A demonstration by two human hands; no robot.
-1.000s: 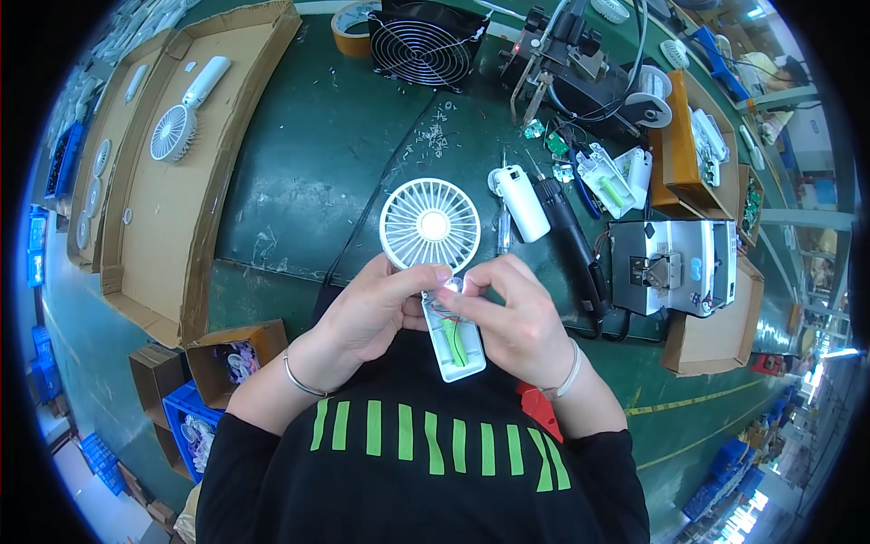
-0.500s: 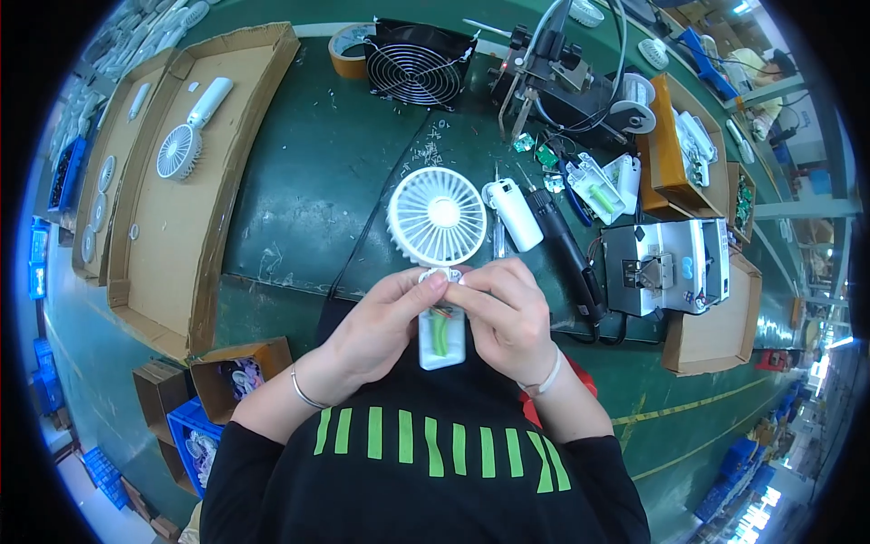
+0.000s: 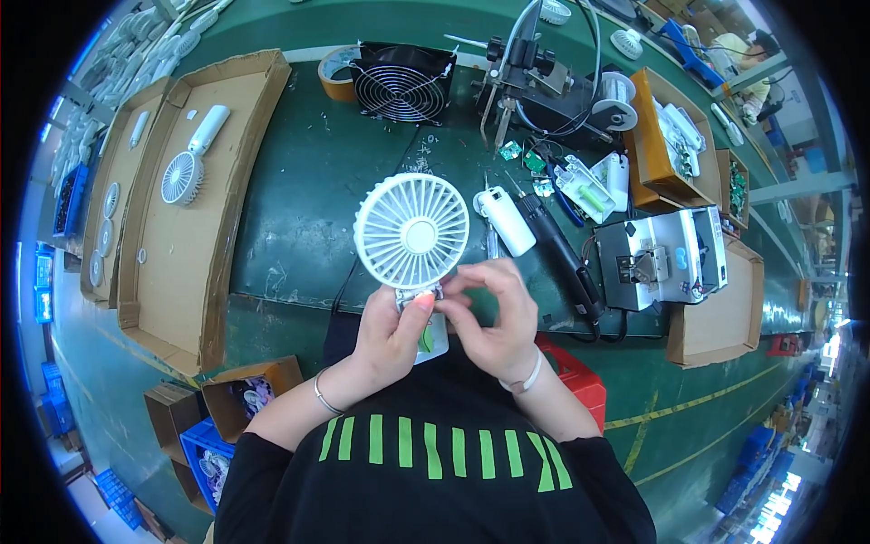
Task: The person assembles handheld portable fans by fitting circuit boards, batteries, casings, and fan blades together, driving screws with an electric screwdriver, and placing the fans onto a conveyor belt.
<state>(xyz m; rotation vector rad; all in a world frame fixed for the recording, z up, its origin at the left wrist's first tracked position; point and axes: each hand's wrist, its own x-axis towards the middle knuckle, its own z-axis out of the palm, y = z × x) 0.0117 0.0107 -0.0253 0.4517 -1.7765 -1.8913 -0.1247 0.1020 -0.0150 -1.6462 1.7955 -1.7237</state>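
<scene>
A white handheld fan stands in front of me, its round grille facing up and its handle toward my body. My left hand is closed around the neck and the upper handle, thumb on top. The handle is opened up, and a green cell shows inside its pale shell, partly covered by my fingers. At the right side of the neck, my right hand has its thumb and fingertips bent together against the hinge. Whether a small part sits between those fingertips is hidden.
Right of the fan lie a white handle shell, a black electric screwdriver and an opened handle. A soldering stand and black cooling fan are behind. A cardboard tray holds another fan at left; a grey-white machine stands right.
The handheld fan has shifted left and tilted, with my left hand moving along. My right hand has drawn slightly off the handle, its fingers now at the neck's right side. The view has shifted slightly.
</scene>
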